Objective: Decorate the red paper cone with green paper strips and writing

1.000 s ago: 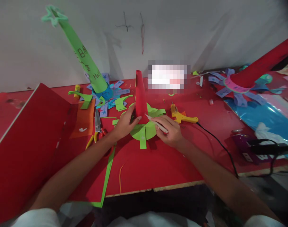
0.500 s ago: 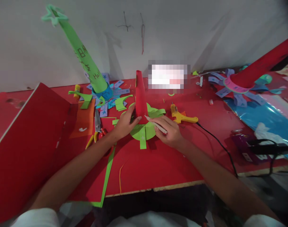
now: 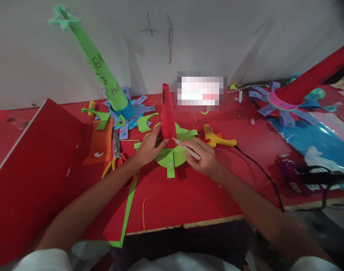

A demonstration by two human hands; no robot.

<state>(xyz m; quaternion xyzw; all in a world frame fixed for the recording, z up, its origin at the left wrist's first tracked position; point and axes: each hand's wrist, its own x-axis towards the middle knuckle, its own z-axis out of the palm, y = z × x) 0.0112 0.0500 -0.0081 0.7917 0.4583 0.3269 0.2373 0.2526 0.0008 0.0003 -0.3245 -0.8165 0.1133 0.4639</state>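
An upright red tube (image 3: 168, 113) stands on a round green base (image 3: 179, 159) with several flaps, in the middle of the table. Around the tube's lower left side curls my left hand (image 3: 149, 149), its thumb on the front and its other fingers partly hidden behind. In my right hand (image 3: 203, 157) is a slim white pen (image 3: 191, 151), pinched between thumb and fingers. The pen's tip meets the tube low on its right front. A faint pale mark shows by the tip, too small to read.
Right of my right hand lies a yellow glue gun (image 3: 221, 140) with its black cord. Scissors (image 3: 116, 146) lie left, beside an orange sheet (image 3: 97, 152). A tall green tube (image 3: 98, 67) stands behind left; another red tube (image 3: 315, 82) leans at right. A red board (image 3: 33, 169) rises at left.
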